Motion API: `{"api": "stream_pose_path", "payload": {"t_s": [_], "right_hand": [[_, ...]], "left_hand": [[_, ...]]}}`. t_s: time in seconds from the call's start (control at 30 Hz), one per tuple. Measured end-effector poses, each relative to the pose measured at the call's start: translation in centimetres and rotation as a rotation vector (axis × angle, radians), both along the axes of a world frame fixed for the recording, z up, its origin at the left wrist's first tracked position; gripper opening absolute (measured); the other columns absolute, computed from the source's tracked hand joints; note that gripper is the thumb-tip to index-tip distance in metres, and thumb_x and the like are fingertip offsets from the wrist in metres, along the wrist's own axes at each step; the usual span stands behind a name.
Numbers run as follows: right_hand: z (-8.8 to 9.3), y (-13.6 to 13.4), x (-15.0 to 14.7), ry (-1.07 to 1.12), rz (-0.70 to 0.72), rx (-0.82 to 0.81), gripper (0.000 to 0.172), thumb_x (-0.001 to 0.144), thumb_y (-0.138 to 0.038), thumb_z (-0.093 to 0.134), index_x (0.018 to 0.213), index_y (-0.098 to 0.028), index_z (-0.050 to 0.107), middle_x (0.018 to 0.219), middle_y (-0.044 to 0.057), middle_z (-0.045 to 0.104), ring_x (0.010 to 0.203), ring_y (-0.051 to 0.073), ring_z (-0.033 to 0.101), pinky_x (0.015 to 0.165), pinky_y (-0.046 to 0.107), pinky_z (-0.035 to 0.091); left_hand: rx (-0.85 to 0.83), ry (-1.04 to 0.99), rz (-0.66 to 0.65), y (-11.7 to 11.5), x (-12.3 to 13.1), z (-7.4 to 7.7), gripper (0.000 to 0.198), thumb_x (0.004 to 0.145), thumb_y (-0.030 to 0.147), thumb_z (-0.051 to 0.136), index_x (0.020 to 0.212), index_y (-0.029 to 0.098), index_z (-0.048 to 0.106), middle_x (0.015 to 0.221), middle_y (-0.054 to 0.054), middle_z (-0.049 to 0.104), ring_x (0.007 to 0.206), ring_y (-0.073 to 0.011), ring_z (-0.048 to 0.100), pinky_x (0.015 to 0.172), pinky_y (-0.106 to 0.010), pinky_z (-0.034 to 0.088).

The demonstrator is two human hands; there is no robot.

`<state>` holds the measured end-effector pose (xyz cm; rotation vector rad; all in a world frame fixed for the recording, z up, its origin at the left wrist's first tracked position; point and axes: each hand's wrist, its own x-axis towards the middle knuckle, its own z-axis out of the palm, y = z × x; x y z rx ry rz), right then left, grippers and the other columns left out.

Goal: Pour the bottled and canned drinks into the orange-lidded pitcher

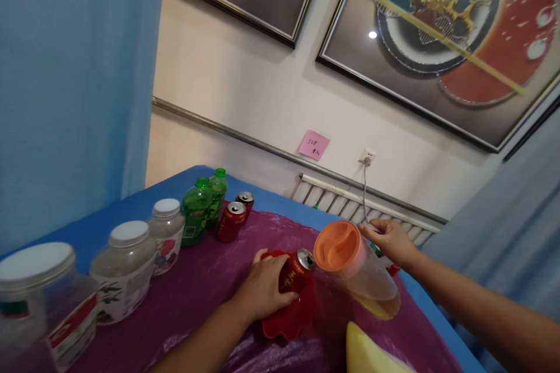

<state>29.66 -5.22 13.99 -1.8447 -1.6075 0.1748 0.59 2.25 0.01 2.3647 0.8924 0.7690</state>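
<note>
My left hand (265, 287) is wrapped round a red can (294, 273) with an opened silver top, held over a red scalloped dish (289, 319). To the right, my right hand (389, 239) has its fingers pinched together beside the orange lid of a clear pitcher (371, 287). The pitcher leans to the left and has some yellowish liquid near its base. What the right fingers hold is hard to make out; the pitcher's handle is hidden. A yellow object (371, 352) lies below the pitcher.
Clear jars with white lids (129, 271), green bottles (198, 210) and two more cans (231, 221) stand along the left and back of the purple-covered table (192, 297). Behind it are a radiator (336, 203), a wall socket with a cord (367, 157) and blue curtains.
</note>
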Motion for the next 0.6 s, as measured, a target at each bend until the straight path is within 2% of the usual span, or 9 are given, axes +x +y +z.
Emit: {"api": "stream_pose_path", "payload": {"t_s": [0.33, 0.6], "right_hand": [[-0.5, 0.0, 0.1, 0.048, 0.007, 0.014, 0.051, 0.081, -0.059, 0.057, 0.055, -0.026, 0.028, 0.052, -0.007, 0.023, 0.049, 0.009, 0.023, 0.045, 0.025, 0.019], [-2.9, 0.1, 0.9, 0.27, -0.068, 0.127, 0.055, 0.076, -0.063, 0.064, 0.052, -0.025, 0.034, 0.047, -0.008, 0.027, 0.045, 0.009, 0.027, 0.044, 0.023, 0.023]], "left_hand": [[-0.009, -0.01, 0.002, 0.0, 0.0, -0.1, 0.054, 0.066, 0.04, 0.079, 0.114, 0.023, 0.063, 0.109, -0.006, 0.074, 0.109, -0.03, 0.065, 0.118, -0.054, 0.02], [-0.027, -0.027, 0.011, 0.2, 0.1, 0.0, 0.06, 0.065, 0.035, 0.08, 0.12, 0.023, 0.063, 0.12, -0.008, 0.073, 0.114, -0.0299, 0.064, 0.119, -0.054, 0.022]]}}
